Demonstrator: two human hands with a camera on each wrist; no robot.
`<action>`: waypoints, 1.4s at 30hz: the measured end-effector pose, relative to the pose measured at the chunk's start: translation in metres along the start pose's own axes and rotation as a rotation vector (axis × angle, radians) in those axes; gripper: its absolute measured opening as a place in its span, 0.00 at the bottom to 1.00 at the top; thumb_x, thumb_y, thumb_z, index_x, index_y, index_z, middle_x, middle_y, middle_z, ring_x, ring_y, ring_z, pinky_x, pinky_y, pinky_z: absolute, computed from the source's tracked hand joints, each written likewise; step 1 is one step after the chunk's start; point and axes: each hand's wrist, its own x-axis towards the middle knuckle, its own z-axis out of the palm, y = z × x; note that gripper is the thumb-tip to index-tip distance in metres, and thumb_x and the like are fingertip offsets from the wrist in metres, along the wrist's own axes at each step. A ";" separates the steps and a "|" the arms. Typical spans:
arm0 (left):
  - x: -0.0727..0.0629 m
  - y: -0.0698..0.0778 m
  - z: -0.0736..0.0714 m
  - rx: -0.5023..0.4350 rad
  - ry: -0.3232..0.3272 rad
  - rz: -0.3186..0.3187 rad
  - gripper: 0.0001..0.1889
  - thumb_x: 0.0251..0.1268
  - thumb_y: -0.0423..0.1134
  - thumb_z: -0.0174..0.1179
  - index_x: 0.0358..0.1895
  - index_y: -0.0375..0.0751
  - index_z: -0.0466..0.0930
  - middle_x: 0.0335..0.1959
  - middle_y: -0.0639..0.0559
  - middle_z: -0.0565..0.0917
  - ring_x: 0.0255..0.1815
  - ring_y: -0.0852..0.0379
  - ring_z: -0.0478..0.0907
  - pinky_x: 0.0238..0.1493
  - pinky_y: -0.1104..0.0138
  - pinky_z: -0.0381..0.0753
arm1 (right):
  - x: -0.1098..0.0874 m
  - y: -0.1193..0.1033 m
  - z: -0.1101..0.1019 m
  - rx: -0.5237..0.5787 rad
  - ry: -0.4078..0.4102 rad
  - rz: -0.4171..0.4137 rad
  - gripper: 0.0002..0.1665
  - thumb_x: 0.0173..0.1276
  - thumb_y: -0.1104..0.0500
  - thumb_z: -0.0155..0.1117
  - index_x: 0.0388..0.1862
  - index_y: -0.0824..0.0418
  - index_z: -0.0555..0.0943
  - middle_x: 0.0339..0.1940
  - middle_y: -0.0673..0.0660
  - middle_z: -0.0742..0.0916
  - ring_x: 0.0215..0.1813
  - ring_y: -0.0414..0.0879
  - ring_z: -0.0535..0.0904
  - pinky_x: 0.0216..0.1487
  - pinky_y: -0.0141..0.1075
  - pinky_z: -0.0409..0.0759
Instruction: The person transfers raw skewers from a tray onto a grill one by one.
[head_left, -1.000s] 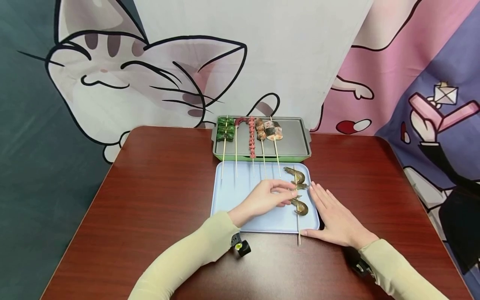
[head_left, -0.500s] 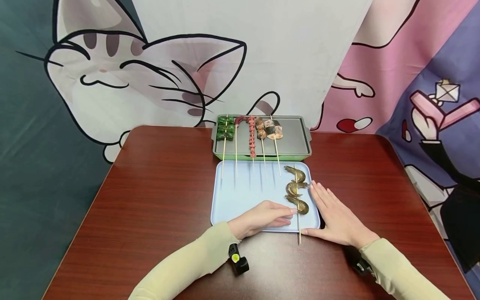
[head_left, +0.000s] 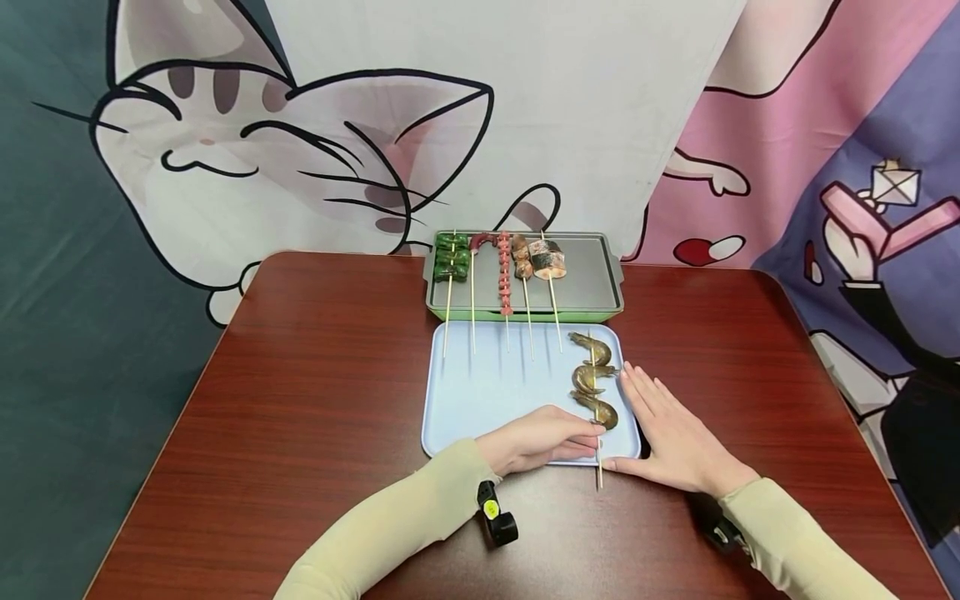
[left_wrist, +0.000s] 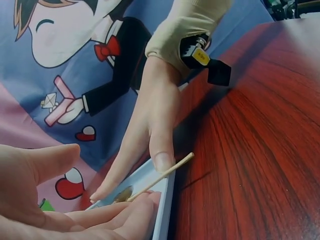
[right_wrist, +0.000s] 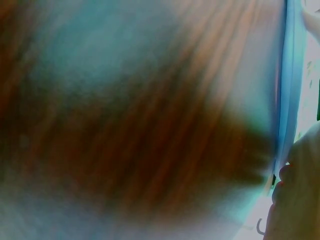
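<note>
A shrimp skewer lies along the right side of a light-blue tray, its bare stick end passing over the tray's front edge. My left hand is at the lower part of the stick. In the left wrist view its fingers touch the stick from the side, while the thumb stands apart from them. My right hand rests with straight fingers against the tray's right edge, thumb at the front corner. The right wrist view is mostly blurred tabletop, with the tray's edge at the right.
Behind the tray stands a grey-topped green grill pan. Several skewers lie on it, among them green pepper, red pieces and a fish chunk, their sticks reaching over the tray. A dark red wooden table lies underneath; a printed cloth hangs behind.
My left hand has moved from the middle shrimp down towards the stick's front end, then slightly right to the stick. The right hand has stayed at the tray's edge.
</note>
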 end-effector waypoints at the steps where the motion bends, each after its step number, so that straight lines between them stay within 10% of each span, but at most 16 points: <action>1: 0.000 0.000 0.000 -0.004 0.001 0.000 0.17 0.73 0.33 0.62 0.54 0.20 0.79 0.44 0.41 0.85 0.47 0.53 0.82 0.60 0.62 0.82 | 0.000 0.000 0.000 0.001 0.001 0.001 0.76 0.55 0.18 0.63 0.81 0.71 0.51 0.82 0.67 0.56 0.80 0.62 0.52 0.81 0.50 0.48; 42: -0.029 0.004 0.001 0.042 0.030 0.055 0.09 0.68 0.21 0.61 0.49 0.25 0.80 0.36 0.37 0.87 0.26 0.54 0.84 0.35 0.64 0.90 | -0.001 0.000 0.000 0.030 -0.004 0.014 0.75 0.56 0.19 0.64 0.82 0.70 0.50 0.83 0.66 0.54 0.81 0.62 0.50 0.81 0.49 0.47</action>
